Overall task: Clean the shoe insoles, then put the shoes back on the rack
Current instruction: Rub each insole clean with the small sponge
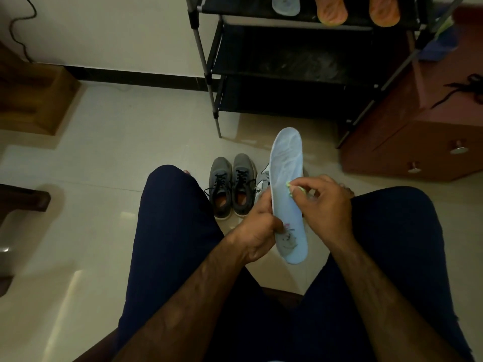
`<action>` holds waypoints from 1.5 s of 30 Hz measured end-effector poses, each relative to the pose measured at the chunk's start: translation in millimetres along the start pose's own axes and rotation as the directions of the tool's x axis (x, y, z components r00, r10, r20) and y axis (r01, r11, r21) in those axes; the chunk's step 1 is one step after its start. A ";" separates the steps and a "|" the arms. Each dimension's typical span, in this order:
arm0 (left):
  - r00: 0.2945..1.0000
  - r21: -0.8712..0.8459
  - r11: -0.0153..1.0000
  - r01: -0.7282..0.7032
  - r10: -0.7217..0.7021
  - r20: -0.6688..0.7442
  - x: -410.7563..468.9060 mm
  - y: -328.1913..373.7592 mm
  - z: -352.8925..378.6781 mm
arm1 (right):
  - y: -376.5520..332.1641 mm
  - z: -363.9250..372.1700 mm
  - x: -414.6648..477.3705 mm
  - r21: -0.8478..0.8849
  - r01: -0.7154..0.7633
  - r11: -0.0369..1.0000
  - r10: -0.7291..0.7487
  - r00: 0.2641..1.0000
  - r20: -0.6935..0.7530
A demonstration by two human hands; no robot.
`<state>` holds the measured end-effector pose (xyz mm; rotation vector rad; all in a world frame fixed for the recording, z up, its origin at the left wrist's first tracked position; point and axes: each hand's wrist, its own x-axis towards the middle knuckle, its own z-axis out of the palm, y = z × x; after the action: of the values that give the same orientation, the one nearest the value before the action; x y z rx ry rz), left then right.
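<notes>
Head view: left hand point(257, 231) grips a pale blue foam insole point(286, 158); right hand point(324, 202) pinches a small green wipe point(290, 189) against it. Three insoles point(331, 10) on the black metal rack point(287, 71) look done; grey sneakers point(232, 186) beyond the fingers await racking.

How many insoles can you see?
4: a blue insole in the left hand; a second blue insole and two orange insoles on the rack's top shelf. More may hide inside the shoes.
</notes>
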<state>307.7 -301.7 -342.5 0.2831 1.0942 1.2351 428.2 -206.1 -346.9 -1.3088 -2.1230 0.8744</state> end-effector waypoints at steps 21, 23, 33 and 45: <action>1.000 -0.023 0.999 0.023 -0.023 0.002 0.5 -0.5 -2.8 | 7.3 2.8 2.1 0.063 -0.075 0.995 0.071 0.996 0.056; 1.000 -0.023 1.000 0.014 -0.014 0.001 1.5 -0.8 -3.7 | 3.5 7.2 -4.4 0.074 -0.005 0.997 -0.008 0.985 0.172; 0.999 -0.012 0.999 0.040 -0.040 0.000 0.7 -0.1 -3.7 | 3.8 4.4 0.1 0.104 -0.057 0.993 0.038 0.984 0.171; 0.999 0.006 0.999 0.034 -0.034 -0.006 2.3 2.1 -2.5 | 3.2 4.7 5.0 0.113 -0.099 0.989 0.090 0.992 0.083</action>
<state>304.3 -299.9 -343.5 0.2646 1.1041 1.2030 424.8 -201.7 -352.0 -1.3441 -2.0475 1.0887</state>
